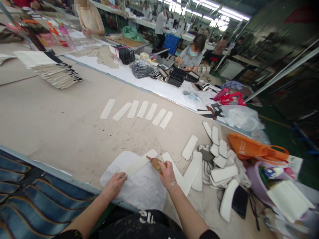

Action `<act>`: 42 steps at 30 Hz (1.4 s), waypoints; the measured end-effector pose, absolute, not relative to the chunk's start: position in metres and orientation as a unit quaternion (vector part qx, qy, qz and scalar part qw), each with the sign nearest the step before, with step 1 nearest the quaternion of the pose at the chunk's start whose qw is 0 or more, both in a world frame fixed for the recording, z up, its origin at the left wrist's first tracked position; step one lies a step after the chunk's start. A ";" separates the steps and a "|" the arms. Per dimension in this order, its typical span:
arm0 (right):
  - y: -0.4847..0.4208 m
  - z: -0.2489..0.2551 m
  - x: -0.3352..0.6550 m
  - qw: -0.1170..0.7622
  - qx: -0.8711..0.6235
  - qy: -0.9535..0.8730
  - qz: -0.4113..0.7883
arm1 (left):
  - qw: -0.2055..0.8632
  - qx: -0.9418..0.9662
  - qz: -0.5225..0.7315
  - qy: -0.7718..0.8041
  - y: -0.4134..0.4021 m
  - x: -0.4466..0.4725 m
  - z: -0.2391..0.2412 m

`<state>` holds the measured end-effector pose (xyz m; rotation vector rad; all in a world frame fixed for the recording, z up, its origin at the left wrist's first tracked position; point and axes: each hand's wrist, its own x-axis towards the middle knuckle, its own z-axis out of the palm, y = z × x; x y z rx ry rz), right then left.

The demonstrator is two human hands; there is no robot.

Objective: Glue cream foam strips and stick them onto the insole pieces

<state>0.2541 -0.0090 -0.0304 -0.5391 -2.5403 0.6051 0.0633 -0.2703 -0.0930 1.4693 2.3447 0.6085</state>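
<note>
My right hand (166,172), with a bracelet at the wrist, grips a tool with a rounded wooden handle (156,164). Its narrow reddish end touches the far part of a long pale strip (139,163); the exact kind of tool is unclear. At the strip's near end, the closed fingers of my left hand (116,186) pinch it. Under the strip lies a white rounded sheet (147,187) at the table edge. Another pale strip (174,167) lies just beyond my right hand.
Several pale strips (144,109) lie in a row farther up the table (74,119). To the right are a heap of pale padded pieces (224,172), an orange bag (254,147) and a purple basin (256,181). A person (193,54) works across the table.
</note>
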 end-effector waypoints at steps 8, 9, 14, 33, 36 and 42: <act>0.019 -0.035 0.256 0.255 -0.257 -0.914 0.181 | 0.121 0.524 0.205 0.817 -0.271 0.063 -0.095; 0.019 -0.035 0.257 0.265 -0.263 -0.910 0.181 | 0.120 0.526 0.203 0.817 -0.271 0.063 -0.095; -0.007 -0.030 0.259 0.265 -0.238 -0.902 0.243 | 0.134 0.522 0.175 0.824 -0.270 0.066 -0.092; -0.072 -0.022 0.253 0.140 -0.116 -0.922 0.341 | 0.182 0.500 0.183 0.827 -0.261 0.069 -0.075; -0.066 -0.020 0.261 0.143 -0.133 -0.922 0.335 | 0.191 0.500 0.165 0.828 -0.259 0.068 -0.071; -0.033 -0.022 0.273 0.178 -0.180 -0.923 0.290 | 0.210 0.499 0.115 0.833 -0.250 0.067 -0.061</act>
